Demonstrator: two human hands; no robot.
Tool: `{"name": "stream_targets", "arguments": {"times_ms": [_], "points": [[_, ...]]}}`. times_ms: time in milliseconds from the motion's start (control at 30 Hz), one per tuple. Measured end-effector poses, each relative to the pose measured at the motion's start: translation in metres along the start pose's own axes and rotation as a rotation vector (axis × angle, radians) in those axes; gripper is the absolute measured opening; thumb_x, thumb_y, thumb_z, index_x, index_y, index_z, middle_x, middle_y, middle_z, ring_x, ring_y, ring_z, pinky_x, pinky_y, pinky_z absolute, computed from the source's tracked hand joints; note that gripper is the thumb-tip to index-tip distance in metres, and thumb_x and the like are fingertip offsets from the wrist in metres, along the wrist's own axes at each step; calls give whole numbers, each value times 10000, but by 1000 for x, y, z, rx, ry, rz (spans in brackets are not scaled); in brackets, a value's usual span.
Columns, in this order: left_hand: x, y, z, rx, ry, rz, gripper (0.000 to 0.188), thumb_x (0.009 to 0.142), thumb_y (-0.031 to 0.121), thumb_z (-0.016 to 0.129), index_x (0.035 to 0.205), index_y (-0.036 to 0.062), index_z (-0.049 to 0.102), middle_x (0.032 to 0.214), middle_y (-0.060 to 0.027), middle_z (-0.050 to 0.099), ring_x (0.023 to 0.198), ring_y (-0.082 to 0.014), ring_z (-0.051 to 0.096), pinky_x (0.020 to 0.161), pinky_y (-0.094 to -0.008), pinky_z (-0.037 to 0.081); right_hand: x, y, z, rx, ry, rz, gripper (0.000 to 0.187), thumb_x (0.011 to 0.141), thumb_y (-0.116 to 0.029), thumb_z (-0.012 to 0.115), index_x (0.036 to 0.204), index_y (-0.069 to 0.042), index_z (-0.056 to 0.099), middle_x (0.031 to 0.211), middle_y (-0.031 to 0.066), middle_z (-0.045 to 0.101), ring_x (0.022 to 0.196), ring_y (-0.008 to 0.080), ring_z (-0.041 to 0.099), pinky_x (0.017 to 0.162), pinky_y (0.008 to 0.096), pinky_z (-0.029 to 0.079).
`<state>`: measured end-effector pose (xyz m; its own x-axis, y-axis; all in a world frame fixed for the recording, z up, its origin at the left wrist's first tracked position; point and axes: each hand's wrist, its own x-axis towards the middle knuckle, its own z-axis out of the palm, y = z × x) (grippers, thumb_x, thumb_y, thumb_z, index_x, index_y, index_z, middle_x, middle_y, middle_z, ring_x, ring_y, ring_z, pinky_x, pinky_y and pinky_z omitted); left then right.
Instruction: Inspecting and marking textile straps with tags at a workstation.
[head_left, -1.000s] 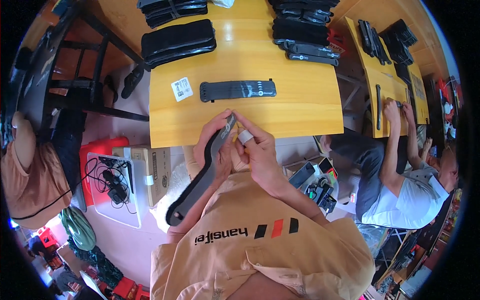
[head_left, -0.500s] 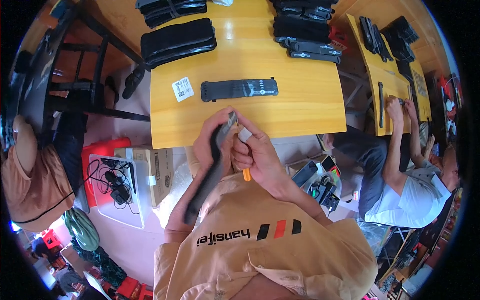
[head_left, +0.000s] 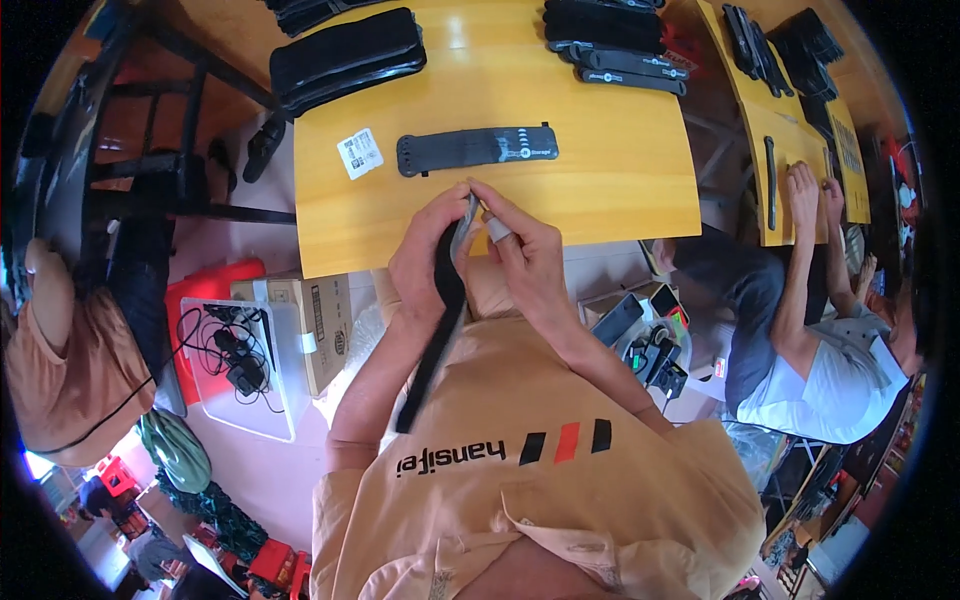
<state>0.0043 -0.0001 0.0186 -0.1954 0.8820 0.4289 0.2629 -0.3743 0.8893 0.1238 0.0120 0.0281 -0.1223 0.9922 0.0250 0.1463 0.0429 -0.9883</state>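
A narrow black strap (head_left: 451, 302) with a grey inner face hangs from my fingers and trails down over my left forearm. My left hand (head_left: 428, 258) is closed around its upper part. My right hand (head_left: 527, 256) meets it at the strap's top end, thumb and forefinger pinching there, with a pale grey wrap (head_left: 497, 229) on one finger. Whether anything else is in the right palm is hidden. Just beyond my hands, a wider dark strap (head_left: 470, 150) with holes at its left end and white print lies flat on the table, beside a white label sheet (head_left: 360, 152).
Stacks of folded black straps (head_left: 347, 60) and more straps (head_left: 630, 62) line the far part of the yellow table (head_left: 610, 190). A clear bin with cables (head_left: 240, 370) and a cardboard box (head_left: 322, 325) are at left. Another person's hands (head_left: 803, 195) work at the right-hand table.
My hands have risen slightly, and the strap's loose end has swung right. The orange handle below my right hand is out of sight. The view has shifted, moving the table upward.
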Motion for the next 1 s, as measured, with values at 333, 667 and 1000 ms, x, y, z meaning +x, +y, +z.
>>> {"name": "stream_targets", "arguments": {"times_ms": [333,667,1000], "points": [[24,15,-14,-353,-18,-368,221,839,34,553,1043,-15,483,930,-93,597,862,-127,581,757,-225,461,0,-2,-10,-2,-59,25,312,855,-39,477,1150,-88,569,625,-2,515,502,38,401,452,181,343],[37,4,-36,-642,-165,-729,231,874,125,515,1059,-8,470,897,-105,603,833,-171,618,734,-268,521,3,-10,-12,52,-165,-43,289,847,-23,493,1105,-93,602,756,-15,600,532,31,433,478,175,381],[21,14,-9,-241,-4,-417,240,812,26,589,1035,-13,513,871,-84,598,795,-103,578,713,-225,478,3,-4,-7,309,-137,139,284,865,-54,491,1135,-73,578,633,-24,514,522,23,414,471,152,346]]}}
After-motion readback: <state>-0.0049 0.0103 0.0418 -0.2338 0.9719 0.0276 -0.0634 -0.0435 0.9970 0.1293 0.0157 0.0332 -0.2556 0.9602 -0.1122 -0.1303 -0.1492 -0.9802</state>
